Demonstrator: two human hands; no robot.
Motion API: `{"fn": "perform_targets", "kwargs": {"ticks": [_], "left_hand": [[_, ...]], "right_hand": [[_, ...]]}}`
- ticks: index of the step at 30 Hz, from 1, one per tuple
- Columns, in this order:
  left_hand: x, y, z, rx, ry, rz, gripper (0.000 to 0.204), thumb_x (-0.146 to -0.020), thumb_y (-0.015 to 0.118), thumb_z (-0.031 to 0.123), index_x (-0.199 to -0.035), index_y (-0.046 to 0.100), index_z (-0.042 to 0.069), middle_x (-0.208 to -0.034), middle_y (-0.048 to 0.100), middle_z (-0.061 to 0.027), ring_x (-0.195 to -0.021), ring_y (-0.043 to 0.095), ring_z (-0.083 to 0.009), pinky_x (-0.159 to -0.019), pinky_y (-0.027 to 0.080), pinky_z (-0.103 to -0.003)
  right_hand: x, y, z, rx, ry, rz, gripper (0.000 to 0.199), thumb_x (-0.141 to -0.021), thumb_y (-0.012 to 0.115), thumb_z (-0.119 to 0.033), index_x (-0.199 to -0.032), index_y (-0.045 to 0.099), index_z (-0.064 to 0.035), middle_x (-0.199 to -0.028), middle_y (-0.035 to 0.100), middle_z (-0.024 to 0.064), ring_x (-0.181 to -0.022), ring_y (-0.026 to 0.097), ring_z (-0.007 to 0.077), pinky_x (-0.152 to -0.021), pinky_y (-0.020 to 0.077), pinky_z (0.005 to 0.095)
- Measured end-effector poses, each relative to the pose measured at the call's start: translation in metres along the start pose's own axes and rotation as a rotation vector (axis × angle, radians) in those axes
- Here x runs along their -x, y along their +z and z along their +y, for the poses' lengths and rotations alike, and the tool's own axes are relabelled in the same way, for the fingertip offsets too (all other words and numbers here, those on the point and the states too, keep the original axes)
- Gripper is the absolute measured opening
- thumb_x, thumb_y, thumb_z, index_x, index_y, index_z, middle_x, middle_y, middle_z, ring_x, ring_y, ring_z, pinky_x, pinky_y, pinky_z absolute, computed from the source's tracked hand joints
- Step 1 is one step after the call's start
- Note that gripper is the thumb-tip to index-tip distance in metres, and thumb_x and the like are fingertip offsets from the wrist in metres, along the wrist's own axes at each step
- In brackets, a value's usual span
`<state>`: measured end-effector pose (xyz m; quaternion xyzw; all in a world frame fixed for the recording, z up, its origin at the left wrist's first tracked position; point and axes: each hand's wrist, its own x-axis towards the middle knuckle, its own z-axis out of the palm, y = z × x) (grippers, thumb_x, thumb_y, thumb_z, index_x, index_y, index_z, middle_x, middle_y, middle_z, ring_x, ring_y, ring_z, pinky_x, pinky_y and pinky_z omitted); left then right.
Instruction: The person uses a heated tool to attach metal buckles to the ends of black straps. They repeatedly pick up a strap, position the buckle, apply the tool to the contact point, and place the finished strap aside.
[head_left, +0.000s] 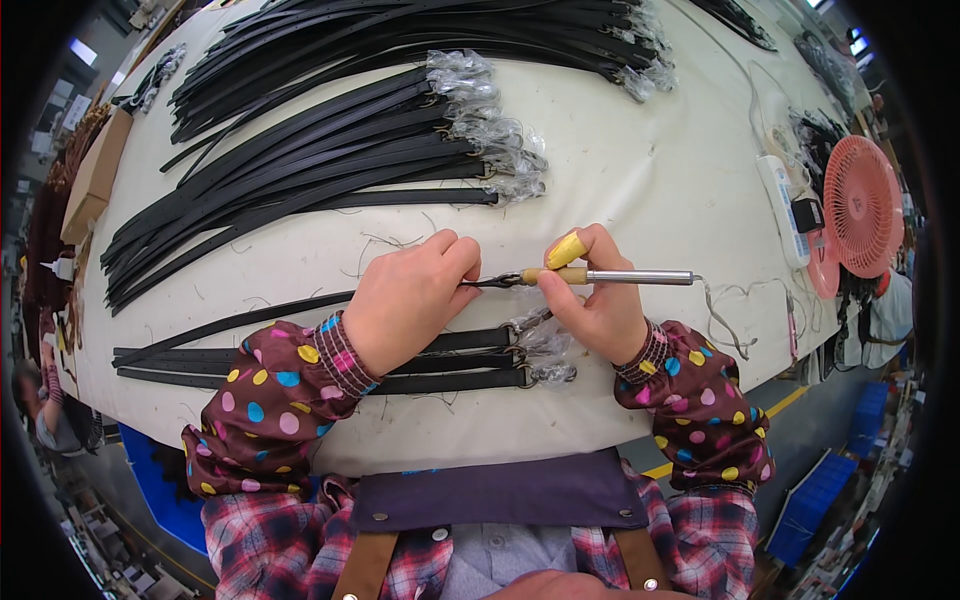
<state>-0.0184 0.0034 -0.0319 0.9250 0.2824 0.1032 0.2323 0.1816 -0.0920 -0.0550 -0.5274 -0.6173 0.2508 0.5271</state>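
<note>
My left hand (414,295) pinches a black belt (250,317) near its buckle end, and the strap trails off to the left. In my right hand (603,305) is a pen-shaped corded tool (640,277) with a silver tube and tan grip, like a soldering iron. A yellow cover (567,251) wraps one finger of that hand. The tool's left end meets the buckle end; the exact contact is too small to make out. Below my hands lie several more black belts (460,361), their buckles wrapped in clear plastic (549,345).
Piles of black belts (310,180) cover the far left and middle of the pale table (640,180). At the right stand a pink fan (862,207) and a white power strip (783,210). A grey cord (716,315) runs from the tool. Loose threads (385,243) are scattered about.
</note>
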Motion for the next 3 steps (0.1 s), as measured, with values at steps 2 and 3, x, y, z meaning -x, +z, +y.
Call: {"fn": "perform_targets", "kwargs": {"ticks": [2,3], "left_hand": [[0.0008,-0.0024,-0.001,0.056,-0.012,-0.085,0.021,-0.081,0.071,0.016,-0.09,0.053,0.009,-0.086,0.06,-0.0049,-0.074,0.063,-0.0264,-0.062,0.05,-0.037],[0.0011,-0.0033,-0.0009,0.084,-0.02,-0.129,0.021,-0.083,0.07,0.018,-0.091,0.052,0.01,-0.088,0.059,-0.005,-0.076,0.063,-0.0275,-0.063,0.05,-0.039]], "right_hand": [[0.0043,-0.0002,-0.0017,-0.029,0.06,-0.022,0.021,-0.085,0.069,-0.007,-0.093,0.051,-0.0004,-0.081,0.061,0.0087,-0.073,0.062,0.0143,-0.064,0.0485,0.0287],[0.0043,-0.0003,-0.0017,-0.03,0.06,-0.022,0.021,-0.085,0.069,-0.007,-0.093,0.051,-0.0004,-0.081,0.061,0.0087,-0.073,0.062,0.0143,-0.064,0.0485,0.0287]]}}
